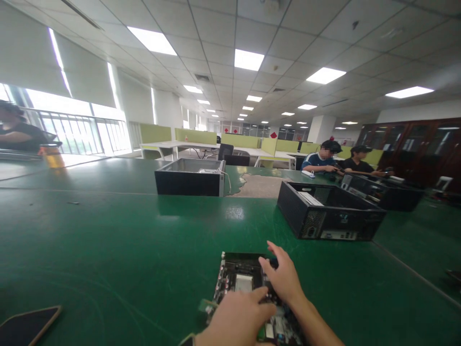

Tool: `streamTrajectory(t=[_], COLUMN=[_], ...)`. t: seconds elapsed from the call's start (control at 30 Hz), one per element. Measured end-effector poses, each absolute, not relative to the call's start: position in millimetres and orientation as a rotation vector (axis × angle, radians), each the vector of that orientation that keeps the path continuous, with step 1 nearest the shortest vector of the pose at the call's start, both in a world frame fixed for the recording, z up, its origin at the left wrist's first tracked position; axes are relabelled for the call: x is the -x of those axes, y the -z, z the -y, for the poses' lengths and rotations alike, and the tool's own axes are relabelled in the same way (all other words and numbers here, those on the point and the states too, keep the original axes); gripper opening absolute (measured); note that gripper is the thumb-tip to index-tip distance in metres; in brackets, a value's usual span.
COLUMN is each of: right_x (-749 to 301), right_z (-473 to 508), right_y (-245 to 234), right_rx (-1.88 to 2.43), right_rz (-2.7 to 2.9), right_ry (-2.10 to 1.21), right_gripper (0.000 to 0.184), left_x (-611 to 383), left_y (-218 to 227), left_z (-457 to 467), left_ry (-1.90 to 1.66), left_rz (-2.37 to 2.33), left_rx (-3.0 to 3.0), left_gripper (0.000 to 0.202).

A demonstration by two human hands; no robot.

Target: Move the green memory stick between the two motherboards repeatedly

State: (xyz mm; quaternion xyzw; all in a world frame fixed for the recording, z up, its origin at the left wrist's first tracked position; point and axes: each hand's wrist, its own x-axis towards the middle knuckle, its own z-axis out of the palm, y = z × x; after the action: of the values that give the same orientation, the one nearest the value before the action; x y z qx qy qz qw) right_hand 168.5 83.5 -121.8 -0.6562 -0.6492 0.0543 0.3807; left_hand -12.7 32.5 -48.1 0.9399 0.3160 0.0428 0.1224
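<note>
A computer motherboard (236, 278) lies flat on the green table (118, 240) near the front edge. Both my hands rest on it. My left hand (239, 317) covers the board's near part, fingers curled together and pressing down. My right hand (283, 278) reaches over the board's right side, fingers bent onto a component near the far edge. What lies under the fingers is hidden.
An open black computer case (329, 211) lies to the right, another open case (190, 178) farther back. A phone (27, 327) lies at the front left. Two people sit at the far right, one at the far left beside an amber jar (52, 154).
</note>
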Motion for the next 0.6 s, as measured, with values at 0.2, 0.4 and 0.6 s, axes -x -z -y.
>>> streamTrajectory(t=[0.2, 0.4, 0.6], right_x=[-221, -306, -336], right_z=[-113, -164, -189], right_y=[69, 18, 7], right_rx=[1.876, 2.276, 2.545], right_rz=[1.613, 1.572, 1.575], right_ry=[0.454, 0.571, 0.417], right_gripper=[0.053, 0.069, 0.081], left_x=[-14, -21, -5], left_y=[53, 71, 78], left_z=[-25, -28, -35], left_ry=[0.164, 0.187, 0.039], left_rz=[-1.009, -1.113, -1.267], left_rx=[-2.774, -2.699, -2.681], left_gripper=[0.041, 0.040, 0.036])
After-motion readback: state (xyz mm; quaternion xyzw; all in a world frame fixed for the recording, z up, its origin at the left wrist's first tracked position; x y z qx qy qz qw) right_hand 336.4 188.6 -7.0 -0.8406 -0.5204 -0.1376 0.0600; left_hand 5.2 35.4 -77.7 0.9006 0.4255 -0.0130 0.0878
